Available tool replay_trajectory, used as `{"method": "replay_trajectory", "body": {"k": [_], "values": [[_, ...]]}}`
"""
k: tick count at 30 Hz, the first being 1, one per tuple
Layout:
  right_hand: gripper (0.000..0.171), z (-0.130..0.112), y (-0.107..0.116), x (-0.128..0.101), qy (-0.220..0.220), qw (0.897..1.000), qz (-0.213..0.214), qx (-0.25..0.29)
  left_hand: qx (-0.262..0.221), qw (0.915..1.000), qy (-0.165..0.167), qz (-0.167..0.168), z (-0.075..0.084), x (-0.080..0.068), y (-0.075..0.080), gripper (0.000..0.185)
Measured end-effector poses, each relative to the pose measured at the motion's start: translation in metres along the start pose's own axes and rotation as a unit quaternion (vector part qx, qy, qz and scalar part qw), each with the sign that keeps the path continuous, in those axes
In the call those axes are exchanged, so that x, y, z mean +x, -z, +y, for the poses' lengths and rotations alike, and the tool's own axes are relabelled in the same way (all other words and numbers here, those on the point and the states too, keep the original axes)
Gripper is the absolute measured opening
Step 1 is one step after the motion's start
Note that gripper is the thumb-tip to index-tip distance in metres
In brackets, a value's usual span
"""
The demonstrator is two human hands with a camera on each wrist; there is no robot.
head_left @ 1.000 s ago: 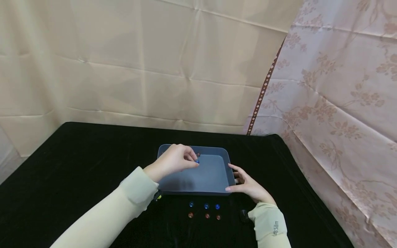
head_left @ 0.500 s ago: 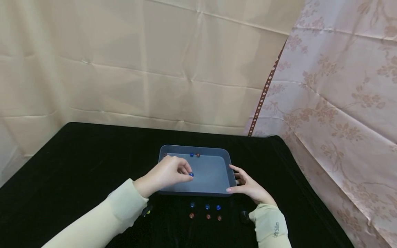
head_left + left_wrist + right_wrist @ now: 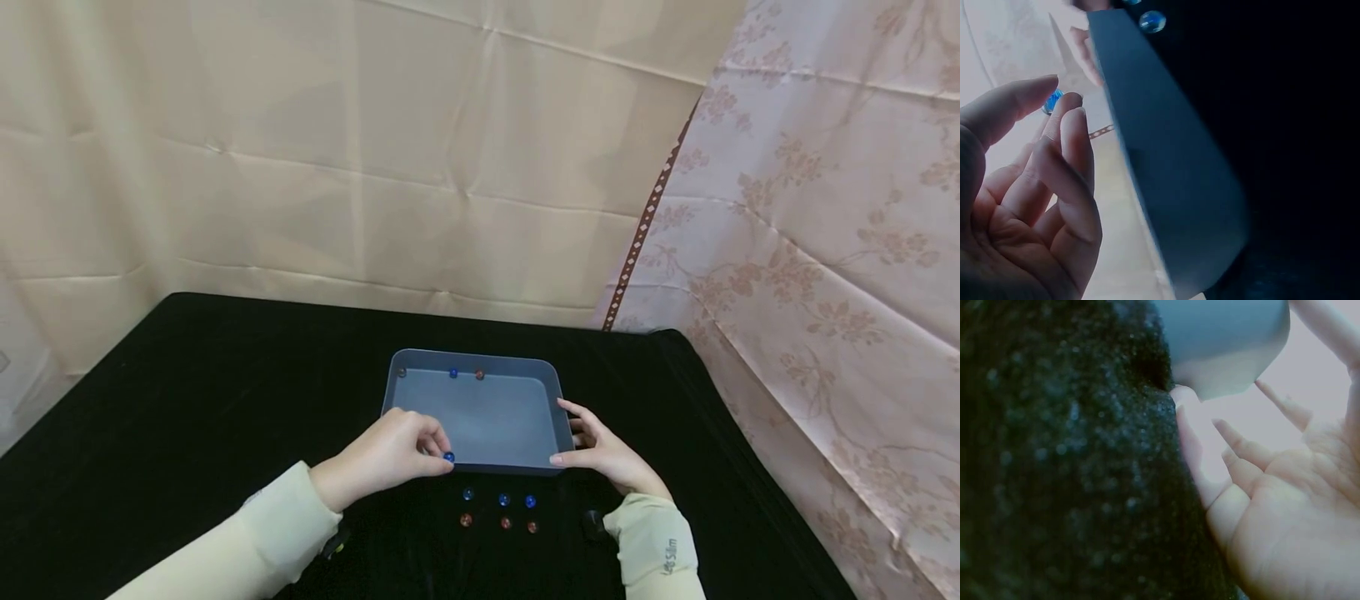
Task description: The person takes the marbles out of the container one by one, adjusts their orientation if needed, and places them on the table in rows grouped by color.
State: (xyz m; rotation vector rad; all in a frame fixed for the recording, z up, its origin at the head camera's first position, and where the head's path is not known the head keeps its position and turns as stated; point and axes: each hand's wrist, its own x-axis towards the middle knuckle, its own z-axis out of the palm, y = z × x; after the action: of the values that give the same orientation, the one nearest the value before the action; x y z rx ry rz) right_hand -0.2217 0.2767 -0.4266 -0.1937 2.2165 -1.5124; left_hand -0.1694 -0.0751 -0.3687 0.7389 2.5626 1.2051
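Note:
My left hand (image 3: pixel 386 457) pinches a blue marble (image 3: pixel 448 457) between thumb and fingertips, at the near-left rim of a blue-grey rectangular tray (image 3: pixel 502 417). In the left wrist view the marble (image 3: pixel 1052 101) shows at the fingertips, beside the tray's outer wall (image 3: pixel 1166 162). My right hand (image 3: pixel 611 458) rests against the tray's near-right corner, its fingers spread and fairly straight, the thumb at the front rim. Along the tray's far wall lie a brownish marble (image 3: pixel 402 372), a blue marble (image 3: pixel 453 373) and a reddish marble (image 3: pixel 480 375).
In front of the tray, on the black cloth (image 3: pixel 262 375), lie a row of blue marbles (image 3: pixel 504 500) and a row of reddish marbles (image 3: pixel 506 523) nearer me. A small dark object (image 3: pixel 592 525) is by the right wrist. Curtains hang behind and at the right.
My left hand has drawn back toward me with the blue marble, from the tray's far half to its near rim. Inside, the blue marble has rolled left along the far wall. The right hand stays put.

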Motion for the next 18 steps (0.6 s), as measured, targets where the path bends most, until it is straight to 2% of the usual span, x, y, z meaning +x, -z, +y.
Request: {"method": "replay_trajectory", "body": {"k": [13, 18], "values": [[0.084, 0.001, -0.001, 0.0, -0.002, 1.0, 0.007, -0.007, -0.014, 0.9995, 0.016, -0.023, -0.013, -0.011, -0.011, 0.01], [0.084, 0.0, -0.001, 0.0, 0.0, 1.0, 0.005, -0.008, -0.007, 0.9996, 0.01, -0.025, -0.015, -0.015, -0.015, 0.01]]}}
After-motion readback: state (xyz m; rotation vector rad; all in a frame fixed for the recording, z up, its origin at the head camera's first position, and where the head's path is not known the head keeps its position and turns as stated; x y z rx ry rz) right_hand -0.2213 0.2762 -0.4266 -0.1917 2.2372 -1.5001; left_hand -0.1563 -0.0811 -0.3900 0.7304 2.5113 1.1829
